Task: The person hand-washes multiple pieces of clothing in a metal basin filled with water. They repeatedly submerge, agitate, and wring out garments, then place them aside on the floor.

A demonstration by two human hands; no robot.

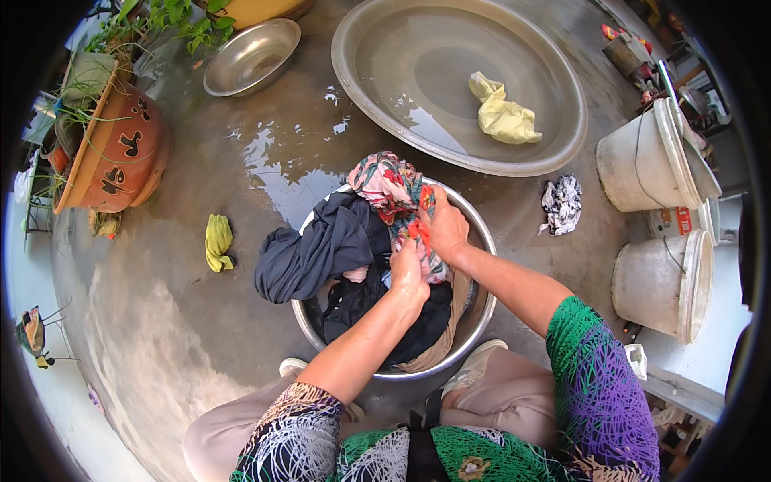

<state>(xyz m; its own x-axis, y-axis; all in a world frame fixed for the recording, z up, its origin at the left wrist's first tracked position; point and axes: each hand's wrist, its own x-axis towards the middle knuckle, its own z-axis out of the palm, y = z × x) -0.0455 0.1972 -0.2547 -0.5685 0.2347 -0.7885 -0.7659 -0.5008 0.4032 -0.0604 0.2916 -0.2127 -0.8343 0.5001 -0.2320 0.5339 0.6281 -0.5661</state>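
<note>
Both my hands grip a bunched floral cloth (385, 184), pink with red flowers and green leaves, above a metal basin (489, 253). My right hand (444, 226) holds it on the right side. Lower and to the left, my left hand (411, 268) is closed around another part of it. A dark grey garment (313, 241) lies to the left and hangs over the basin's rim. Black cloth (355, 307) and a strip of tan cloth (446, 343) fill the lower part of the basin. My fingertips are partly hidden in the folds.
Ahead sits a wide metal tub (385, 114) of water with a pale yellow cloth (509, 120). A small metal bowl (253, 57), a yellow-green cloth (218, 243) and a black-and-white cloth (561, 205) lie on wet concrete. White buckets (644, 159) stand right, a plant pot (120, 147) left.
</note>
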